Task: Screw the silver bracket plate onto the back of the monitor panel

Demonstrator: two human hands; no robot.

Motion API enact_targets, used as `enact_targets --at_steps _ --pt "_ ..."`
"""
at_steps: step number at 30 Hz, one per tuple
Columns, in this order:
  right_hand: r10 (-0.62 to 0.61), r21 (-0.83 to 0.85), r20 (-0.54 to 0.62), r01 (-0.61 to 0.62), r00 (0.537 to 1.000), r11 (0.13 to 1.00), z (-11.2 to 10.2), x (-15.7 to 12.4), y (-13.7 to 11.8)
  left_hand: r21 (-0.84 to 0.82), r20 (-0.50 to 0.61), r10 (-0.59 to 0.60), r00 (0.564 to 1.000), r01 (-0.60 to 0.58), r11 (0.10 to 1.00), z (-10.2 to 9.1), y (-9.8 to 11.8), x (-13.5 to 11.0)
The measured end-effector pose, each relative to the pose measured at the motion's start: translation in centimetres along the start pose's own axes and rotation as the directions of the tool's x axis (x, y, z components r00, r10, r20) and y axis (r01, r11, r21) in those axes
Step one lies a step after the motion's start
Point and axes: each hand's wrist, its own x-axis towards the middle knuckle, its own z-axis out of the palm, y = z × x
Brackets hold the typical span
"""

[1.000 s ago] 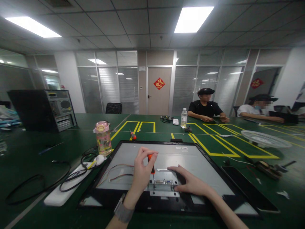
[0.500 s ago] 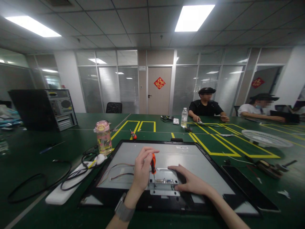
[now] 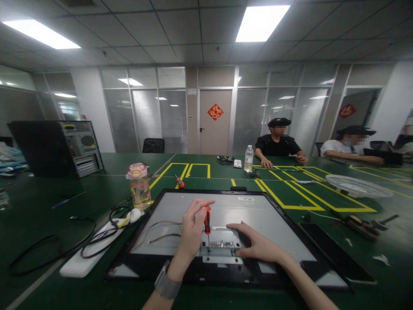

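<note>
My left hand (image 3: 192,226) is closed around the orange-and-black handle of a screwdriver (image 3: 207,219). The screwdriver stands nearly upright, its shaft reaching down to the left end of a metal bracket (image 3: 222,260) that has a row of ports. The bracket lies on the back of a flat display panel (image 3: 180,206) with a black frame. Thumb and fingers of my right hand (image 3: 254,245) span the bracket's right end and hold it. Thin wires (image 3: 164,237) run across the panel left of my left hand. The exact screwdriver tip is hard to make out.
Left of the panel are a white power strip (image 3: 87,258) with black cables and a pink-lidded bottle (image 3: 139,189). A black phone-like slab (image 3: 335,252) lies at right. Farther off stand a computer case (image 3: 38,148) and a water bottle (image 3: 248,159). Two people sit across the table.
Both my hands, the screwdriver and the bracket stay almost in place. The view has shifted slightly. Across the table, the person in black has moved a hand a little.
</note>
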Motion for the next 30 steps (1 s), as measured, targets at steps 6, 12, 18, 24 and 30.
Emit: enact_targets --at_steps 6,12,18,24,30 --pt "0.012 0.005 0.001 -0.012 1.000 1.000 0.00 -0.09 -0.22 0.060 -0.068 0.062 0.996 -0.058 0.997 0.33 -0.30 -0.02" --pt "0.017 0.006 0.001 -0.017 1.000 1.000 0.03 0.07 0.12 0.086 -0.089 0.056 0.994 -0.049 0.995 0.48 -0.56 -0.04" --pt "0.023 0.012 -0.003 -0.023 1.000 1.000 0.10 -0.03 0.21 -0.025 -0.036 -0.085 0.996 0.085 0.996 0.55 -0.84 -0.16" --pt "0.008 0.000 0.004 -0.008 1.000 1.000 0.02 0.04 -0.04 0.117 -0.127 0.087 0.988 -0.073 0.991 0.57 -0.54 0.07" --pt "0.012 0.004 0.002 -0.012 1.000 1.000 0.10 0.11 0.24 0.099 -0.112 0.026 0.993 -0.015 0.995 0.47 -0.54 0.11"
